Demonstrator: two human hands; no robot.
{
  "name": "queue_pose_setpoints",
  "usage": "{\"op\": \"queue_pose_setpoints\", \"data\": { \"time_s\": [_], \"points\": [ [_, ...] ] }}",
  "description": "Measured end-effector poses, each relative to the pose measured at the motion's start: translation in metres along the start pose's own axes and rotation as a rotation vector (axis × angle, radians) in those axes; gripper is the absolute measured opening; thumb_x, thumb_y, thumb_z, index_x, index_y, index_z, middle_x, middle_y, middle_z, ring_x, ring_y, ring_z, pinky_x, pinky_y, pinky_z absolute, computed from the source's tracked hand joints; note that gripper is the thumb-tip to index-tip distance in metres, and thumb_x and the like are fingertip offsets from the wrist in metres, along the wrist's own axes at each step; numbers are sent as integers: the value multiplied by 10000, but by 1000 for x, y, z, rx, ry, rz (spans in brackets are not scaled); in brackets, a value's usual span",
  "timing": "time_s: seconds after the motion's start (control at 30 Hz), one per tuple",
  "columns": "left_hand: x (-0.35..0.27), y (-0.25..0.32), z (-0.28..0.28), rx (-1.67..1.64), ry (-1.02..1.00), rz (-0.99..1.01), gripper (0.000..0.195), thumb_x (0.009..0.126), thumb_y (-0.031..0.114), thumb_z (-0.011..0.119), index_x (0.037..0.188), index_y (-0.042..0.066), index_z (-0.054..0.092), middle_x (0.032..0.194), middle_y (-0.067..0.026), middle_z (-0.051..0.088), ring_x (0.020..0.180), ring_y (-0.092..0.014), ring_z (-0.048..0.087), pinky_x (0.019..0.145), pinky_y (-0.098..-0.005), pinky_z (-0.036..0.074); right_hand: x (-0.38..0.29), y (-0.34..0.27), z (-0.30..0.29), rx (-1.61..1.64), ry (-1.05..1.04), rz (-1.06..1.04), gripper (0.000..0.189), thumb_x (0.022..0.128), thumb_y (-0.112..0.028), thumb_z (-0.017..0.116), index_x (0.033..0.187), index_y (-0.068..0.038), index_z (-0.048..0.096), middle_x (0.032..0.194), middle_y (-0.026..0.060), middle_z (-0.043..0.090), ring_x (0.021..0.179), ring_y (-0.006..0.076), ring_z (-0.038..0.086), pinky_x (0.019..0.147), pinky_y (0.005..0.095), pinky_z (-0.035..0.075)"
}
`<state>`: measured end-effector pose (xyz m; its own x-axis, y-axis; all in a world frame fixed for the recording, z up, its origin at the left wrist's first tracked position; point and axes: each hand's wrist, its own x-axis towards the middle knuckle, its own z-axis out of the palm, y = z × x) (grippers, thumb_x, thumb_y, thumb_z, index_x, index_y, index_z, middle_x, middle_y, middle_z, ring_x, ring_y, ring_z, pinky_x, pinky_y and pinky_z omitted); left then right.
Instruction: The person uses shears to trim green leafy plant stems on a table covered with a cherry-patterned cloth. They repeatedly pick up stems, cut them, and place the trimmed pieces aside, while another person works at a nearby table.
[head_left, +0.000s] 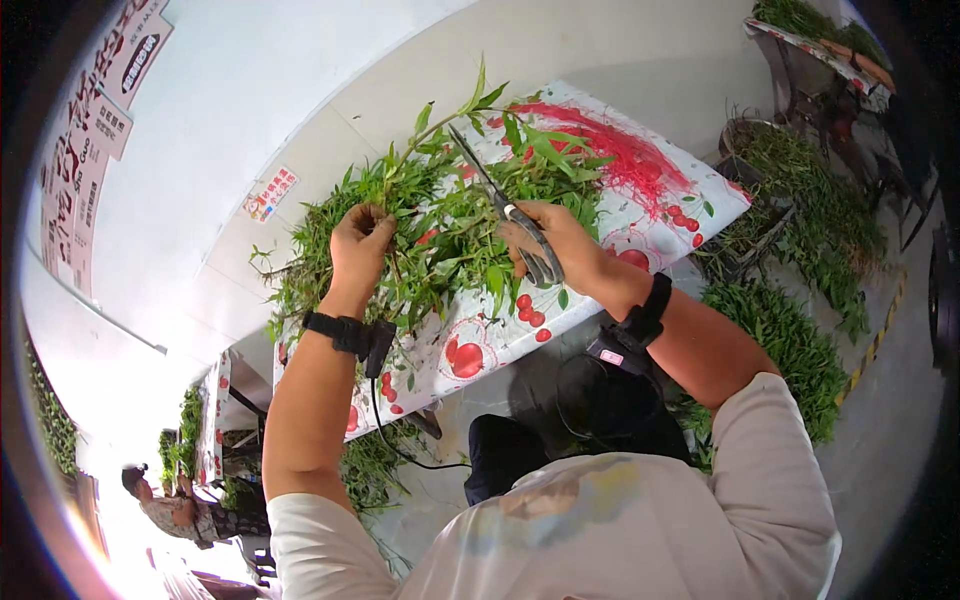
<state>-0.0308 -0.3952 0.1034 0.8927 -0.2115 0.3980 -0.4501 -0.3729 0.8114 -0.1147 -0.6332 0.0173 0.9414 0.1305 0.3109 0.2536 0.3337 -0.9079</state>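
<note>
My left hand (363, 234) pinches a long leafy green stem (424, 135) that rises up and to the right, above a heap of cut leafy plants (442, 262). A pair of black-handled scissors (517, 214) is in my right hand (559, 244), with its blades pointing up and left close to the stem. The blades look nearly together. Both hands are over the heap, which lies on a table with a cherry-patterned cover (495, 352). Red plastic strings (622, 150) are spread at the table's upper right, beside the heap.
To the right, a container heaped with plants (787, 180) stands by a green pile on the floor (780, 337). More stems (375, 465) lie under the table. A wall (315, 135) borders the table's far side. Another person (180, 510) is at a table at lower left.
</note>
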Motion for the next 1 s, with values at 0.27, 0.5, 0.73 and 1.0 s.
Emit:
{"op": "queue_pose_setpoints", "data": {
  "time_s": [0.27, 0.5, 0.73, 1.0],
  "points": [
    [10, -9, 3, 82, 1, 55, 106, 819, 51, 628, 878, 15, 548, 735, 11, 540, 613, -60, 476, 549, -210, 399, 16, -2, -3, 10, -27, 33, 250, 888, -297, 599, 891, -51, 552, 656, 17, 545, 512, 96, 545, 436, 218, 417],
    [16, -14, 6, 23, 7, 48, 114, 814, 41, 624, 898, 15, 551, 742, 13, 536, 630, -56, 469, 564, -206, 394, 21, -2, -1, 13, -30, 46, 262, 869, -314, 625, 874, -59, 563, 631, -1, 529, 478, 81, 523, 421, 210, 398],
    [17, -17, 9, 39, -40, 81, 118, 814, 39, 616, 906, 13, 547, 727, 0, 533, 578, -62, 466, 511, -221, 385, 29, 0, -6, 7, 4, 73, 298, 850, -333, 647, 874, -47, 571, 615, -4, 516, 464, 77, 503, 420, 215, 394],
    [26, -35, 16, 71, -133, -15, 133, 817, 49, 621, 927, 6, 559, 772, -6, 556, 645, -80, 510, 568, -240, 432, 36, 13, -18, 89, 60, 112, 320, 797, -331, 712, 829, -42, 577, 546, -22, 464, 431, 73, 452, 397, 232, 364]
  ]
}}
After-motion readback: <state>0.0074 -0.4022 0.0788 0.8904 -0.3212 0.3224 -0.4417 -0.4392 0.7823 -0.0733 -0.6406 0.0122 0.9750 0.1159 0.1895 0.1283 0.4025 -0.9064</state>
